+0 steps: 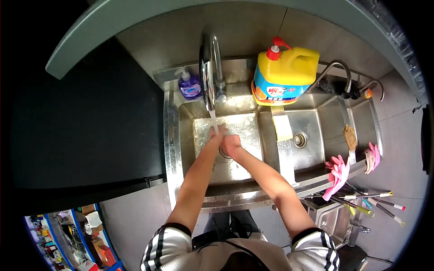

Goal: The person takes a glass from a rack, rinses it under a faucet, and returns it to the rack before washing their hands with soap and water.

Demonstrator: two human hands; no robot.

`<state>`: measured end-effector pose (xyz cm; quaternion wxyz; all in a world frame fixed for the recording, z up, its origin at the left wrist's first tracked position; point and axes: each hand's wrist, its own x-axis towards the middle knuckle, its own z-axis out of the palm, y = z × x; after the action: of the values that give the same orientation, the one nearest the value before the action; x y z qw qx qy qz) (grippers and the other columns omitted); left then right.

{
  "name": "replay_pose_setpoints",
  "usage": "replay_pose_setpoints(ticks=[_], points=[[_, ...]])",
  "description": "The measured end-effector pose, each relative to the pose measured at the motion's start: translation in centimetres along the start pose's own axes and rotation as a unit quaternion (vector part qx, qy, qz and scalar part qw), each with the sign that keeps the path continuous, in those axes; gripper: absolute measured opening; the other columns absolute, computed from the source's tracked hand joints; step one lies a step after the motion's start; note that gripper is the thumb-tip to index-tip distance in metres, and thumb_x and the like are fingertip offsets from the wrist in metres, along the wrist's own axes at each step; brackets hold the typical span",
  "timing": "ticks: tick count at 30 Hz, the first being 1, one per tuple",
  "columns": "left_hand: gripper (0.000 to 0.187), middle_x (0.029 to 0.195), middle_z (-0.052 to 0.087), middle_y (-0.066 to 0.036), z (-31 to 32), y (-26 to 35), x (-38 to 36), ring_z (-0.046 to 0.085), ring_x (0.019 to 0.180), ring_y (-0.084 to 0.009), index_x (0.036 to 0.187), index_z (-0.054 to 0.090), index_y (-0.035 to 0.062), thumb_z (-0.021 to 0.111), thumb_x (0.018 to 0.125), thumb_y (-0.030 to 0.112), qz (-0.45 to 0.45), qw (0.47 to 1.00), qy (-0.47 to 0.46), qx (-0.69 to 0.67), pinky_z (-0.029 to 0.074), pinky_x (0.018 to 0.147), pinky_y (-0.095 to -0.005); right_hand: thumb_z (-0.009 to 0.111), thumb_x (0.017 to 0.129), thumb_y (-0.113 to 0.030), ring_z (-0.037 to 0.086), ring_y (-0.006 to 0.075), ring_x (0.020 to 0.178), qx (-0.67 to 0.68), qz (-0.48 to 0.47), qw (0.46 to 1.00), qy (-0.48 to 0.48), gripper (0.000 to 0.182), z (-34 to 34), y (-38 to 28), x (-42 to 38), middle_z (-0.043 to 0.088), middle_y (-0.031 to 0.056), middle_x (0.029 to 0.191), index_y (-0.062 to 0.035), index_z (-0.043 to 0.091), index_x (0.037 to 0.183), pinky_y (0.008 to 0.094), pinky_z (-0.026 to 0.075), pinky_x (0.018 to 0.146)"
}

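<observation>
Water runs from the tall chrome faucet [207,77] into the left basin of a steel sink [239,174]. My left hand [218,132] is under the stream, its fingers blurred by water and motion. Just to its right, my right hand [231,145] is closed, its fingers curled; anything inside it is hidden. The two hands are close together above the drain, which my right hand partly covers. A purple soap bottle [190,87] with a white pump stands on the ledge left of the faucet.
A big yellow jug [289,74] with a red pump stands behind the divider, where a yellow cloth [282,128] lies. Pink gloves [337,175] hang over the front edge at right. Mop handles [361,198] stick out below. Shelves [74,235] stand at lower left.
</observation>
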<state>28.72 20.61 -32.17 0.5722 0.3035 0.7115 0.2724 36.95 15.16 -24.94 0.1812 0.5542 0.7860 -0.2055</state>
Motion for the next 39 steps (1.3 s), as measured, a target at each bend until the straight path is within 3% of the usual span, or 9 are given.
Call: replay_pose_setpoints(ticks=[3, 9, 16, 21, 22, 25, 27, 35, 39], points=[[0.028, 0.054, 0.046, -0.001, -1.2, 2.7, -4.5, 0.042, 0.046, -0.0137, 0.069, 0.054, 0.0079, 0.057, 0.080, 0.033, -0.060, 0.895, -0.156, -0.413, 0.036, 0.042, -0.0263, 0.053, 0.074, -0.014, 0.052, 0.0263, 0.103, 0.074, -0.020, 0.994, 0.084, 0.040, -5.8, -0.3, -4.8, 0.051, 0.0141, 0.114, -0.0027, 0.048, 0.112, 0.0329, 0.045, 0.076], [0.024, 0.054, 0.043, 0.003, -0.1, 3.6, -3.3, 0.038, 0.044, -0.0077, 0.071, 0.055, 0.0072, 0.053, 0.084, 0.027, 0.133, 0.943, -0.086, -0.294, 0.032, 0.040, -0.0218, 0.049, 0.075, -0.008, 0.020, 0.0344, 0.125, 0.529, -0.099, 0.833, 0.130, 0.051, -2.1, -0.3, -1.2, 0.023, 0.0208, 0.134, 0.0035, 0.035, 0.122, 0.0345, 0.016, 0.103], [0.017, 0.073, 0.057, -0.005, -3.9, 1.2, -4.5, 0.053, 0.063, -0.0124, 0.091, 0.059, 0.0022, 0.047, 0.082, 0.011, 0.249, 0.918, -0.089, -0.296, 0.043, 0.056, -0.0249, 0.050, 0.079, -0.009, 0.056, 0.0226, 0.085, 0.312, -0.172, 0.846, 0.397, 0.021, -4.4, -0.3, -3.9, 0.057, 0.0148, 0.091, -0.0019, 0.054, 0.098, 0.0326, 0.045, 0.073], [0.028, 0.083, 0.058, -0.008, -4.2, 2.4, -9.3, 0.055, 0.079, -0.0177, 0.093, 0.054, 0.0013, 0.035, 0.090, 0.021, 0.104, 0.733, -0.301, -0.601, 0.045, 0.069, -0.0286, 0.045, 0.082, -0.013, 0.054, 0.0163, 0.073, 0.850, -0.054, 0.522, 0.040, 0.015, -3.3, -1.2, 0.7, 0.057, 0.0064, 0.080, -0.0041, 0.058, 0.082, 0.0261, 0.042, 0.060], [0.025, 0.088, 0.057, -0.007, -3.6, 2.9, -9.9, 0.051, 0.089, -0.0162, 0.095, 0.054, 0.0037, 0.036, 0.090, 0.021, 0.100, 0.782, -0.193, -0.584, 0.042, 0.077, -0.0288, 0.043, 0.084, -0.017, 0.052, 0.0147, 0.069, 0.930, 0.006, 0.353, 0.107, 0.017, -4.6, -3.3, 0.3, 0.056, 0.0023, 0.078, -0.0064, 0.056, 0.086, 0.0243, 0.040, 0.056], [0.025, 0.087, 0.057, -0.007, -2.0, -2.0, -3.3, 0.052, 0.085, -0.0175, 0.096, 0.053, 0.0038, 0.038, 0.089, 0.022, 0.071, 0.795, -0.188, -0.573, 0.044, 0.075, -0.0303, 0.042, 0.085, -0.022, 0.053, 0.0186, 0.074, 0.896, 0.031, 0.417, 0.149, 0.027, -2.8, -4.5, 1.8, 0.056, 0.0063, 0.078, -0.0069, 0.052, 0.106, 0.0296, 0.042, 0.062], [0.026, 0.088, 0.056, -0.007, -2.2, -1.9, -2.9, 0.052, 0.085, -0.0182, 0.097, 0.052, 0.0037, 0.038, 0.089, 0.023, 0.066, 0.828, -0.180, -0.527, 0.044, 0.074, -0.0320, 0.044, 0.085, -0.033, 0.053, 0.0273, 0.084, 0.573, 0.080, 0.752, 0.316, 0.044, -1.6, -5.5, 2.4, 0.056, 0.0149, 0.092, -0.0046, 0.043, 0.118, 0.0359, 0.042, 0.072], [0.031, 0.091, 0.053, -0.008, -2.4, -2.1, -0.8, 0.051, 0.086, -0.0210, 0.103, 0.049, 0.0034, 0.039, 0.089, 0.029, 0.074, 0.861, -0.175, -0.472, 0.045, 0.074, -0.0385, 0.037, 0.088, -0.025, 0.053, 0.0440, 0.076, 0.267, -0.115, 0.922, 0.256, 0.046, -3.3, -3.4, -3.1, 0.054, 0.0270, 0.094, 0.0022, 0.029, 0.124, 0.0438, 0.044, 0.069], [0.034, 0.093, 0.052, -0.009, -1.9, -0.9, -1.3, 0.051, 0.086, -0.0224, 0.106, 0.047, 0.0032, 0.039, 0.089, 0.032, 0.080, 0.869, -0.146, -0.467, 0.046, 0.074, -0.0417, 0.040, 0.087, -0.026, 0.054, 0.0392, 0.086, 0.503, -0.074, 0.840, 0.188, 0.050, -4.8, -3.1, -2.9, 0.048, 0.0293, 0.108, 0.0024, 0.027, 0.127, 0.0406, 0.045, 0.072]])
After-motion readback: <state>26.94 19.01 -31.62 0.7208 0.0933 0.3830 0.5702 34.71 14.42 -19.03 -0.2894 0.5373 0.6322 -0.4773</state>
